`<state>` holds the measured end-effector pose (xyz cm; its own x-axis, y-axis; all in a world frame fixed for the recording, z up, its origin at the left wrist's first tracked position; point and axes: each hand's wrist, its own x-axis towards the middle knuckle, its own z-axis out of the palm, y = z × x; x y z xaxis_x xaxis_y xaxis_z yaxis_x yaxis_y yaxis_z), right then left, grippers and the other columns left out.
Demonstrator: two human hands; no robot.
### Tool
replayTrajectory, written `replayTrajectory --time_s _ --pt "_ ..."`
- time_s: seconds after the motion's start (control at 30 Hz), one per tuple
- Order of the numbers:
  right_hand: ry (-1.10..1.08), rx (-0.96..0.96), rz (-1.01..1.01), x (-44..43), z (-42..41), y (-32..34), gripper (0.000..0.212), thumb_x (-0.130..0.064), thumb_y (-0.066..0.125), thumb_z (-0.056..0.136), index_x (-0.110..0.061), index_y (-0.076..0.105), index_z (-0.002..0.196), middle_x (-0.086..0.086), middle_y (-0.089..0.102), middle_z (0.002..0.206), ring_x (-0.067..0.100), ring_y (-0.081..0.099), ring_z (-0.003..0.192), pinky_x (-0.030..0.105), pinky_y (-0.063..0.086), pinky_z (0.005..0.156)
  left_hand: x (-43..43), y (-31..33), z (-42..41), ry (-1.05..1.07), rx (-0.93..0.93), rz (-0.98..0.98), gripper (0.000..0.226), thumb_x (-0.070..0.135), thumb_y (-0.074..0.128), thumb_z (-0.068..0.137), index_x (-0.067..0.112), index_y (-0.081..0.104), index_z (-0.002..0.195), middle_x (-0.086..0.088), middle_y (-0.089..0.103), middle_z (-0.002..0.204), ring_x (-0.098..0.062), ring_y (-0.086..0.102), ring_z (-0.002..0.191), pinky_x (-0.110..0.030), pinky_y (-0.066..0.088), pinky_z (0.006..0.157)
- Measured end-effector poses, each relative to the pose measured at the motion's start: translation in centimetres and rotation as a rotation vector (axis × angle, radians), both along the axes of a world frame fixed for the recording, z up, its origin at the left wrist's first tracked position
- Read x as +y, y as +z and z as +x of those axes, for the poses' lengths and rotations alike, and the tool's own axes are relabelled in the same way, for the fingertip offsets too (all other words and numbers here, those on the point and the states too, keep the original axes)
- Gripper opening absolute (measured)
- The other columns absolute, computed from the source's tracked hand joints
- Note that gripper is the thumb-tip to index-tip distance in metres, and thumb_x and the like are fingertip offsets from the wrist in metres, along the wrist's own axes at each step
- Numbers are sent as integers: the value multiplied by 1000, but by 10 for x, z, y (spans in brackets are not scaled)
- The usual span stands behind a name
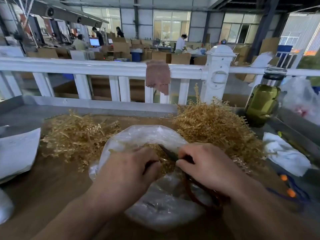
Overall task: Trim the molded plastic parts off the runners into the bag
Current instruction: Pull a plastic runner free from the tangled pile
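Both hands met over the mouth of the clear bag (138, 134) at lower centre. The left hand (128, 170) had its fingers curled in, seemingly pinching a gold runner (163, 160), though the grip itself was mostly hidden. The right hand (207, 163) was wrapped round the reddish handles of the scissors (168, 152), whose dark blades pointed up and left toward the left fingertips. Whether the blades were parted could not be told. Gold parts already lay inside the bag beneath the blades. Two tangled gold heaps sat on the brown table (52, 187), the left pile (78, 134) at centre left and the right pile (216, 127) at centre right. Which heap was untrimmed was unclear. To do this cut well, the snip likely needed to stay directly above the bag's opening so each part dropped in rather than skittering onto the table. The blades should close right at the joint, with the left fingertips kept behind the cutting line.
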<state>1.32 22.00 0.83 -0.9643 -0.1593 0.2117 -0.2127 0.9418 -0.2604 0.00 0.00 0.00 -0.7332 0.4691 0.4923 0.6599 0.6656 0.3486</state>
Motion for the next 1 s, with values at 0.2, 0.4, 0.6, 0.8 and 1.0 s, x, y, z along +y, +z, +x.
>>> replayTrajectory --time_s 0.2,0.4,0.6,0.8,1.0 --pt "-24 180 -57 -13 -3 -26 14 -41 58 93 -27 62 95 -11 59 89 12 56 79 30 47 68 25 -7 -20 146 25 -108 15 40 54 95 28 60 88 11 58 80 -9 56 70 -34 48 63" --pt "-36 204 -29 -5 9 -33 20 -47 53 92 -30 63 93 -13 59 85 7 52 70 24 40 61 7 -14 -32 307 10 -223 22 47 51 96 30 65 98 13 57 92 -9 57 85 -28 46 78" --pt "-41 161 8 -6 13 -31 28 -54 44 91 -31 60 93 -14 57 87 7 54 76 24 39 63 -17 -14 -32 463 -25 -214 27 40 74 83 20 73 102 -3 66 103 -24 64 90 -35 51 72" --pt "-86 153 31 -8 13 -29 17 -47 57 91 -31 63 89 -14 59 83 5 53 70 23 31 57 -21 -16 -35 536 -115 -253 53 51 60 91 14 63 129 -12 65 121 -30 62 111 -41 48 96" --pt "-90 149 24 -9 14 -28 16 -46 57 91 -31 63 88 -14 59 83 5 54 70 23 34 58 -30 -15 -42 600 -197 -97 56 40 54 98 14 48 147 -19 47 140 -35 61 113 -42 49 95"
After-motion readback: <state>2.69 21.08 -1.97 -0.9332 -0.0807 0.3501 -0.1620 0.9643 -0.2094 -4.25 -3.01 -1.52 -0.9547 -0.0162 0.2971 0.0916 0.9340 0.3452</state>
